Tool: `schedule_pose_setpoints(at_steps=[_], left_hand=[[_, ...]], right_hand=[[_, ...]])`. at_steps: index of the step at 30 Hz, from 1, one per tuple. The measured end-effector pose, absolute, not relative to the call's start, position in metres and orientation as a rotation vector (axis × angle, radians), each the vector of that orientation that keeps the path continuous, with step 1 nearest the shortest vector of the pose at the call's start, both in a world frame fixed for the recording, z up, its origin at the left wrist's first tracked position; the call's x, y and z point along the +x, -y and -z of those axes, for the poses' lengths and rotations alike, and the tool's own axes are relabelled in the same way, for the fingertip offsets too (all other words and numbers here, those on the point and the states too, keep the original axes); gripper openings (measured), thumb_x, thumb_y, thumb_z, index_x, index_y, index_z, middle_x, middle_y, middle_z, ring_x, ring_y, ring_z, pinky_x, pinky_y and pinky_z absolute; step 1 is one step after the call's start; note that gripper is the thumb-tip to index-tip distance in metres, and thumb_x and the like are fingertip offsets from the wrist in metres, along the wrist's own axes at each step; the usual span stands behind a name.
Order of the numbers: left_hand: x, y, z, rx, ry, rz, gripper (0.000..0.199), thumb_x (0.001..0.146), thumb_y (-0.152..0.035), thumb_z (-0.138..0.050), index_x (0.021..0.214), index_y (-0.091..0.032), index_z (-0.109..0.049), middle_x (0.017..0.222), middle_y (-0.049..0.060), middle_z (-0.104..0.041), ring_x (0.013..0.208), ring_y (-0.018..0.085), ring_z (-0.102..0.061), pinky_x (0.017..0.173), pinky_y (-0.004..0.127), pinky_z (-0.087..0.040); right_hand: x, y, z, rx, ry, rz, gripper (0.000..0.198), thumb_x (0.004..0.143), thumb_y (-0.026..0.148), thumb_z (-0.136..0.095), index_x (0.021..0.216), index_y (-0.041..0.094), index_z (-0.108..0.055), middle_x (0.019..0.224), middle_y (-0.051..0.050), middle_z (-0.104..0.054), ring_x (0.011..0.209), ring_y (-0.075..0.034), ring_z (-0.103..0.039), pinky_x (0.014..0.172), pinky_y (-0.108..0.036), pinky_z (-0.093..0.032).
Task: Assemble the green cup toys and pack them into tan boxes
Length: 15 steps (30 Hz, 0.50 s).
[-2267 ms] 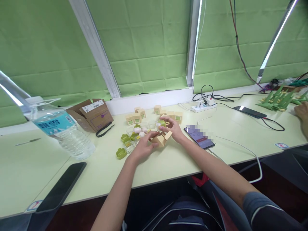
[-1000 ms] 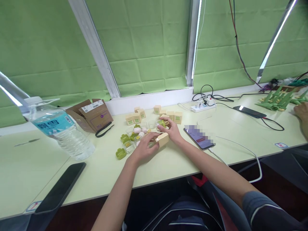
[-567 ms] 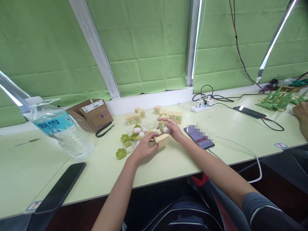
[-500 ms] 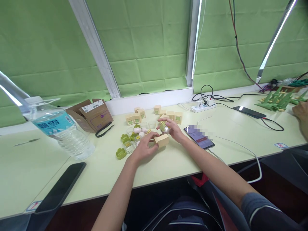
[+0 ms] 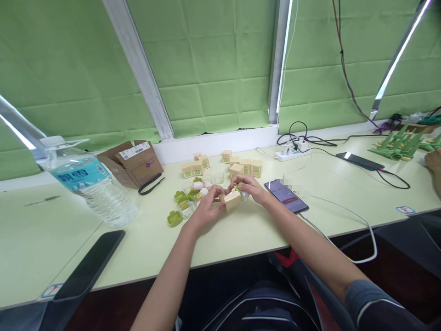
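Box, contents hidden, sits in the curled left hand; the right hand pinches a green-topped container.

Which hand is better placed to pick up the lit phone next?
Probably the right hand: it is nearer the lit phone, though it holds a green-and-clear container. The left hand is farther off, gripping a small box.

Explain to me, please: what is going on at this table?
A person is working at a table. The left hand holds a small box, and the right hand, close beside it, holds a small clear and green piece. Green dishes and clear cups are grouped left of the hands and beyond them, with more boxes farther back. A lit phone lies to the right.
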State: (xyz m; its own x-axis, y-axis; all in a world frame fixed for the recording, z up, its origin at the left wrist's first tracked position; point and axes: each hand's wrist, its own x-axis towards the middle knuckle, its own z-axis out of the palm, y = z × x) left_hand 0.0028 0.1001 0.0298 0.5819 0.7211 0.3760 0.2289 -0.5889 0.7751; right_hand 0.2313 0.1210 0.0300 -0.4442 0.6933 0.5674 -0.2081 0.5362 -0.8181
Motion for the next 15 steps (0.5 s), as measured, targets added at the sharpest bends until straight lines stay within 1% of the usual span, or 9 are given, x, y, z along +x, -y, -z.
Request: schedule_pose_setpoints(at_steps=[4, 8, 11, 15], left_hand=[[0.000, -0.105, -0.024, 2.112, -0.745, -0.921, 0.033, 0.094, -0.047, -0.059, 0.113, -0.024, -0.048, 0.113, 0.006, -0.060, 0.104, 0.022, -0.061, 0.096, 0.039, -0.052], [0.000, -0.104, -0.025, 2.086, -0.758, -0.911, 0.032, 0.095, -0.047, -0.058, 0.113, -0.024, -0.045, 0.107, 0.005, -0.062, 0.098, 0.022, -0.062, 0.091, 0.038, -0.052], [0.001, -0.102, -0.028, 2.060, -0.780, -0.894, 0.032, 0.095, -0.047, -0.058, 0.111, -0.024, -0.043, 0.114, 0.007, -0.063, 0.103, 0.023, -0.063, 0.094, 0.039, -0.052], [0.001, -0.102, -0.028, 2.033, -0.790, -0.894, 0.032, 0.095, -0.049, -0.058, 0.110, -0.025, -0.043, 0.127, 0.010, -0.059, 0.109, 0.023, -0.064, 0.096, 0.040, -0.051]], right_hand=[[0.234, -0.119, -0.033, -0.442, 1.798, -1.070, 0.022, 0.087, 0.039, -0.060, 0.095, 0.018, -0.063, 0.094, -0.008, -0.075, 0.092, -0.025, -0.069, 0.083, -0.036, -0.051], [0.233, -0.119, -0.033, -0.456, 1.814, -1.071, 0.020, 0.086, 0.037, -0.059, 0.092, 0.018, -0.061, 0.094, -0.008, -0.074, 0.092, -0.024, -0.067, 0.082, -0.035, -0.049], [0.232, -0.123, -0.030, -0.424, 1.745, -1.115, 0.020, 0.081, 0.035, -0.060, 0.089, 0.017, -0.061, 0.091, -0.007, -0.071, 0.084, -0.021, -0.064, 0.076, -0.031, -0.047], [0.230, -0.130, -0.025, -0.401, 1.607, -1.195, 0.020, 0.077, 0.035, -0.059, 0.087, 0.018, -0.060, 0.085, -0.005, -0.068, 0.075, -0.018, -0.060, 0.070, -0.029, -0.044]])
